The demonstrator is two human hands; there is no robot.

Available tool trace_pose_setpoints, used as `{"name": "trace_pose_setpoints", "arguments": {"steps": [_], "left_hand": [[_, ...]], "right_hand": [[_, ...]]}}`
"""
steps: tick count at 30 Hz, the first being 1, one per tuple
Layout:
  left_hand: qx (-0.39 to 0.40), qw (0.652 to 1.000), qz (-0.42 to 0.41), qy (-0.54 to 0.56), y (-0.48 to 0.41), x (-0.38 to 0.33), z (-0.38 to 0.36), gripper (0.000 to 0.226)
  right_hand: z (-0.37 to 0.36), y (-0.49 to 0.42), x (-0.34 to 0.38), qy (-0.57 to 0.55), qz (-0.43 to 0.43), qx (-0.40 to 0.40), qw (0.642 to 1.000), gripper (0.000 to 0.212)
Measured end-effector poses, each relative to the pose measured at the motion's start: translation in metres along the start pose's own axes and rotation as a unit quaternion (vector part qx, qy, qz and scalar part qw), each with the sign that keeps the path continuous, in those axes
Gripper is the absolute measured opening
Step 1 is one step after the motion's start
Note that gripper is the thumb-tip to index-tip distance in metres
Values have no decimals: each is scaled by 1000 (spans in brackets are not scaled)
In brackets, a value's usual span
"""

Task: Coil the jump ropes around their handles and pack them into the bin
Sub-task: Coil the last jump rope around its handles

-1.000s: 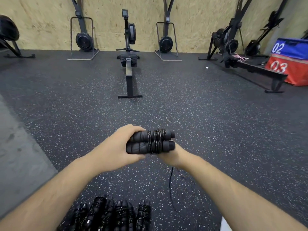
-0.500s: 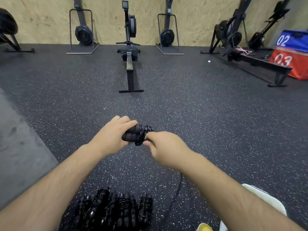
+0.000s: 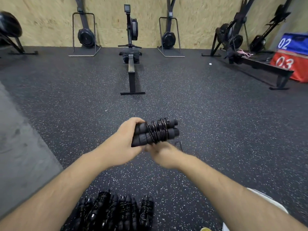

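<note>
Two rope-wound black handles [image 3: 155, 133] sit gripped in the left hand [image 3: 122, 145]; the right hand [image 3: 164, 155] is too blurred to tell.

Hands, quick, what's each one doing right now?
Left hand: grips the paired jump rope handles.
Right hand: beneath the handles, blurred; cannot tell whether it holds anything.

1. A black rowing machine [image 3: 131, 75] stands mid-floor, its rail toward the camera.
2. A left upright machine [image 3: 85, 37] and a right upright machine [image 3: 168, 38] stand on metal frames against the chipboard wall [image 3: 50, 22].
3. A second rower [image 3: 260, 65] sits at right, beside a blue box [image 3: 293, 43] marked 02 atop a red box [image 3: 290, 64] marked 03.
4. The floor [image 3: 216, 122] is dark speckled rubber, with a grey strip [image 3: 20, 139] at left.
</note>
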State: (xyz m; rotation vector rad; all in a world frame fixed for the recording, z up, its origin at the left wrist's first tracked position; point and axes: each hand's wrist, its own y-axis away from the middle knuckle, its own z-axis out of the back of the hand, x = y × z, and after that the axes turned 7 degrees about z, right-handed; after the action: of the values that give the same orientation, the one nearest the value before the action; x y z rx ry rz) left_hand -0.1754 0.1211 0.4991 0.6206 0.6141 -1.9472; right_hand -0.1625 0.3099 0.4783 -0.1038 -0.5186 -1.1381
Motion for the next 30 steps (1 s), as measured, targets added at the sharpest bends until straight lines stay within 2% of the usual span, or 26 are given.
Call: {"name": "trace_pose_setpoints", "arguments": {"steps": [1, 2, 3, 4, 6, 8, 11, 13, 16, 18, 21, 24, 27, 28, 30], "left_hand": [[-22, 1000, 5, -22, -3, 5, 0, 63], [-40, 998, 12, -40, -6, 10, 1, 61], [-58, 996, 16, -61, -9, 15, 2, 59], [-74, 993, 19, -86, -12, 20, 3, 58], [-88, 986, 20, -142, -17, 28, 6, 56], [-68, 978, 19, -196, -20, 33, 6, 55], [-23, 969, -6, -247, -19, 35, 2, 56], [16, 970, -39, -238, -16, 33, 0, 54], [76, 978, -59, -185, -7, 22, -2, 57], [103, 986, -28, -129, 0, 8, -1, 66], [126, 991, -25, -37, 12, -14, 5, 84], [78, 994, -64, 41, 16, -24, 10, 86], [0, 997, -60, 40, 10, -18, 10, 77], [-19, 998, -52, 11, 7, -13, 10, 77], [-48, 997, -26, -47, 2, -2, 10, 75]], "right_hand": [[-6, 1, 10, 49, 48, -40, 997, 31], [-10, 1, 16, 30, 62, -46, 997, 28], [-16, 1, 25, 62, 46, 0, 997, 24], [-20, 6, 30, 21, 21, 24, 999, 18], [-21, 18, 40, 2, 9, 12, 1000, 9], [-15, 29, 51, 47, 5, -19, 999, 9], [1, 42, 63, 160, 41, -115, 980, 8], [18, 38, 56, 221, 78, -180, 955, 9], [41, 21, 29, 256, 127, -225, 931, 20], [55, 14, 6, 218, 125, -225, 941, 24], [65, 7, -27, 57, 88, -205, 973, 19], [51, 2, -45, -107, 51, -149, 982, 14], [15, -6, -29, -20, -9, -5, 1000, 23], [3, -7, -17, 10, -8, 2, 1000, 28], [-17, -2, 14, -29, 17, -12, 999, 29]]}}
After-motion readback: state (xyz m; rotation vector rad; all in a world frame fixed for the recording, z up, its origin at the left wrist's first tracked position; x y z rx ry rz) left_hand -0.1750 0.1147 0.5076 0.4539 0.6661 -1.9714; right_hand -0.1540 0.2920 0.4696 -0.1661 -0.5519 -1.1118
